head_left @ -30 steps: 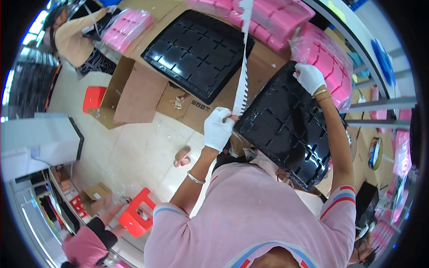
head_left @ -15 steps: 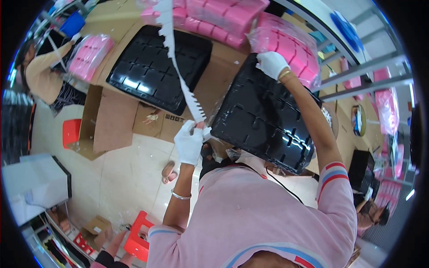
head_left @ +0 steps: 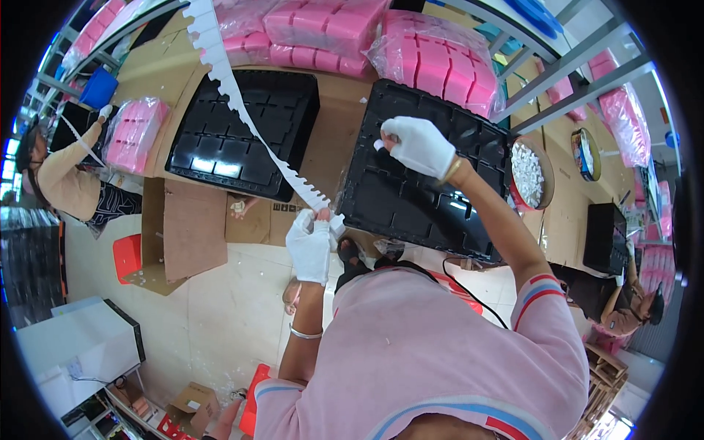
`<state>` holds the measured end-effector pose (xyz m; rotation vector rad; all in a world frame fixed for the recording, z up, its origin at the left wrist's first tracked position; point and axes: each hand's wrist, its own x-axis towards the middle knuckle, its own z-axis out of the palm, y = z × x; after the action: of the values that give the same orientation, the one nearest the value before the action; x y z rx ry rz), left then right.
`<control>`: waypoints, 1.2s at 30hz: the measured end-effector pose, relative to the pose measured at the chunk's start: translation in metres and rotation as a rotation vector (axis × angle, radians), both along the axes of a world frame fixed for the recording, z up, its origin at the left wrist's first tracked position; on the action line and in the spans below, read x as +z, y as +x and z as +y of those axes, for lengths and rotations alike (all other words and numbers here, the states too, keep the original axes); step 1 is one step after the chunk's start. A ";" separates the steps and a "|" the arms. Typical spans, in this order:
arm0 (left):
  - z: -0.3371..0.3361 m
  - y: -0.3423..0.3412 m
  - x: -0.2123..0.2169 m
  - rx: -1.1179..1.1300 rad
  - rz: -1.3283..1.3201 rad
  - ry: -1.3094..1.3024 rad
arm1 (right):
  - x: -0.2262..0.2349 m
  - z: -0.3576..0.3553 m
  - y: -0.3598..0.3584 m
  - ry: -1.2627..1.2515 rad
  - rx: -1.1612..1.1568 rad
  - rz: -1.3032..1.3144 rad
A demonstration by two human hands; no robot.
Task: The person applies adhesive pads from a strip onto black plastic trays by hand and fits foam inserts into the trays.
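My left hand (head_left: 308,247), in a white glove with bare fingertips, pinches the lower end of a long white strip (head_left: 222,73) with a notched edge. The strip runs up past the far left of the table. My right hand (head_left: 423,147), gloved the same way, is over the near black moulded tray (head_left: 403,198). Its thumb and fingers are closed on a small white piece (head_left: 379,145). A second black tray (head_left: 246,136) lies to the left, behind the strip.
Plastic-wrapped pink foam packs (head_left: 447,70) line the far side. A round tub (head_left: 548,192) of small white pieces stands right of the tray, below metal rails (head_left: 565,84). An open cardboard box (head_left: 194,227) is at left. Co-workers sit at far left (head_left: 70,165) and right (head_left: 623,312).
My right hand has come from the tray's far edge to over its middle, with a small white piece at its fingertips. My left hand still holds the strip. The view has shifted slightly.
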<state>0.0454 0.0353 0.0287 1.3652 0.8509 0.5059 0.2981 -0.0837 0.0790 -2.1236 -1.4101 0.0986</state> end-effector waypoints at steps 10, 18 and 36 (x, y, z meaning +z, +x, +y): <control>-0.018 0.016 0.035 -0.145 -0.065 -0.236 | 0.027 -0.044 -0.086 -0.115 0.002 0.765; -0.032 0.014 0.037 -0.176 -0.039 -0.184 | 0.012 -0.042 -0.096 -0.112 -0.006 0.797; -0.020 -0.054 -0.087 0.045 0.078 0.142 | -0.034 -0.015 -0.070 -0.177 0.153 0.126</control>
<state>-0.0087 0.0152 -0.0578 1.5060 0.9247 0.5593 0.2285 -0.0989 0.0450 -2.1039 -1.5351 0.4238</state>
